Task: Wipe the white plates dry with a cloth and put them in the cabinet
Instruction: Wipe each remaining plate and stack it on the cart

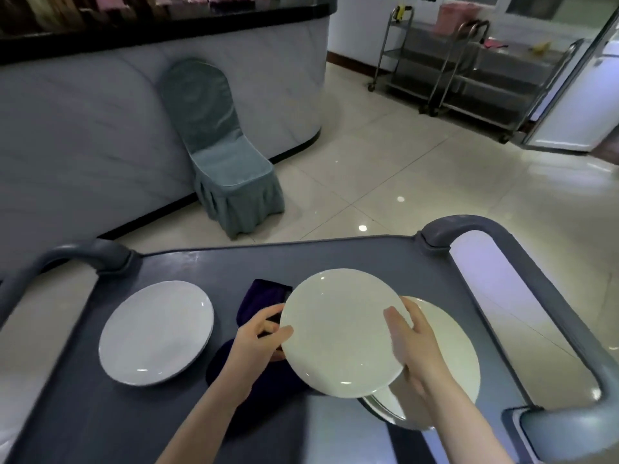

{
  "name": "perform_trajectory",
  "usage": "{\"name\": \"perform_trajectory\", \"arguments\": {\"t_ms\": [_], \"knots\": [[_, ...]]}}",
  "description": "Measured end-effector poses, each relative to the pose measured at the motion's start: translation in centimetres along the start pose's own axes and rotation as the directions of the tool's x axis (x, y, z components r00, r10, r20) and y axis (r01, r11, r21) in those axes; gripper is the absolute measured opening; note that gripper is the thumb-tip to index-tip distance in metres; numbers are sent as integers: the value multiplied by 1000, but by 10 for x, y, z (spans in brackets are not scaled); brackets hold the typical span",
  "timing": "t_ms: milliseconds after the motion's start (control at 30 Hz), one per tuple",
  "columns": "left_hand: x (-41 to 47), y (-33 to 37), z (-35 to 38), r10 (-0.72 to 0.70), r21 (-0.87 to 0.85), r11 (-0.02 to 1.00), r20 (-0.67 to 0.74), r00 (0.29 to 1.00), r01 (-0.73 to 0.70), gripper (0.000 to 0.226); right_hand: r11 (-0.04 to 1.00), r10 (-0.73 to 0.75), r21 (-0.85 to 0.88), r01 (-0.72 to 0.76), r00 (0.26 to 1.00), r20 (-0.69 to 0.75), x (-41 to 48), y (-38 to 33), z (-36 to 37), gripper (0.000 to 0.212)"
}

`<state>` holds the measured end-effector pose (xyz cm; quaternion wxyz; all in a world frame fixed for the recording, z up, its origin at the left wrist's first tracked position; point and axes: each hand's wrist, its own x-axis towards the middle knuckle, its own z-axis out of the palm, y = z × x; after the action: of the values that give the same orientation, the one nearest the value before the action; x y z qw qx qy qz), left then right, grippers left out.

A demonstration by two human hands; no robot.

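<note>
Head view, left to right: left plate [155, 333] lies flat and face-up on the grey matte plastic cart surface [234, 262], white glazed, round, shallow, so no long axis. Just right of it is a dark purple cloth [264, 296], soft and crumpled, running from the far side toward the near edge and partly hidden under the left hand [258, 339]. That hand grips the left rim of the held plate [338, 333], thumb on top and fingers curled below; can't tell if it also pinches the cloth. Held plate is white, glossy, round, face-up, lifted off the surface and about level. Right hand [415, 346] clamps its right rim, thumb laid across the top face, fingers underneath. Below and to the right, right plate [459, 356] sits on the surface, partly covered by the held plate and the right forearm. Rounded grey loop handle [536, 262] closes the cart's right end. Behind it: a fabric-covered chair [221, 145], a glossy tiled floor [402, 169], steel trolleys [469, 68]
</note>
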<state>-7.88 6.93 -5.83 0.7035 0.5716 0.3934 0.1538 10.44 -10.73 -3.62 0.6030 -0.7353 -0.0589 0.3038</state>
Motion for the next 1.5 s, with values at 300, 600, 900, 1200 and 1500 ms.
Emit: {"name": "perform_trajectory", "arguments": {"t_ms": [300, 600, 900, 1200, 1500], "knots": [[-3, -59, -98, 203, 690, 724, -248, 947, 25, 39, 997, 83, -18, -81, 990, 112, 8, 9, 56, 22], [18, -70, -97, 210, 932, 361, -99, 973, 17, 16, 996, 71, -68, -63, 989, 133, 8, 14, 71, 15], [12, -30, -108, 91, 546, 835, -265, 960, 72, 11, 991, 125, -53, -120, 989, 84, 2, 8, 81, 21], [-19, 62, -78, 316, 208, 934, -110, 942, -290, 11, 999, 42, -27, -41, 998, 40, -3, -1, 104, 30], [-37, 31, -13, 261, 514, 740, 377, 889, -434, 35, 996, -27, 82, 31, 999, -42, -9, -11, 114, 30]]}}
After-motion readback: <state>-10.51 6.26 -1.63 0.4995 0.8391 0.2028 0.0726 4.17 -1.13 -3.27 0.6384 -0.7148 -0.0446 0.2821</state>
